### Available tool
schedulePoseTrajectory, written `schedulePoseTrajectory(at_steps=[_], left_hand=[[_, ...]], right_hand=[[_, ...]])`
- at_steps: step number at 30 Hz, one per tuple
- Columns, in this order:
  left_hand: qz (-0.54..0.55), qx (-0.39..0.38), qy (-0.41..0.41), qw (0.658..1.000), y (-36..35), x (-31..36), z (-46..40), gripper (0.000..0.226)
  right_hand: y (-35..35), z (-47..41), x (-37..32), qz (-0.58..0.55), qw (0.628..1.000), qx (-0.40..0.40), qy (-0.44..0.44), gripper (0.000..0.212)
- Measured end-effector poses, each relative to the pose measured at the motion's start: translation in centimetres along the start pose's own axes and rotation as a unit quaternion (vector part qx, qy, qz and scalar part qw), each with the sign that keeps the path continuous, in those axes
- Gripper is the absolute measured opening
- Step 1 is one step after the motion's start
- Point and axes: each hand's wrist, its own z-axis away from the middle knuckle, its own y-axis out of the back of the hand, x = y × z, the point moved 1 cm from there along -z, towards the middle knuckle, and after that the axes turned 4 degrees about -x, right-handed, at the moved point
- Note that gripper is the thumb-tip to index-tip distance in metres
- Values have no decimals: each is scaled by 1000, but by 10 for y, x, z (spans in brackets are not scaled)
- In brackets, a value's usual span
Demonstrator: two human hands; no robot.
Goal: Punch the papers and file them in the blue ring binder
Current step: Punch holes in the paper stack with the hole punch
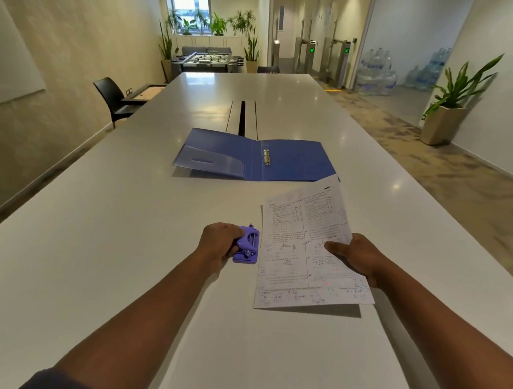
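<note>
Purple plastic catches the eye first: a small hole punch (246, 245) sits on the white table (126, 246) in the lower middle of the frame, and the left hand (219, 243) curls around its left side, steadying it with the slot facing right. That slot side is turned toward the papers (293, 256), which the right hand (355, 257) pinches at their right edge, thumb on top and fingers underneath. The sheets are lifted slightly off the table at that side (a shadow shows beneath the near edge), and their left edge lies just beside the punch, not yet inside it as far as I can tell. Held this way, the papers look ready to slide leftward into the slot, so the punching seems about to begin. Further up the frame, at its centre, the blue ring binder (296, 160) lies open and flat, rings (266, 157) exposed along the spine, waiting for the punched sheets.
</note>
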Motion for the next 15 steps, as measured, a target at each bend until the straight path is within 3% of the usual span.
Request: schedulePoseTrajectory(at_steps=[15], left_hand=[[-22,-19,-13,999,2,-4,-4,6]], right_hand=[[3,-13,-1,-15,1000,-19,-15,21]])
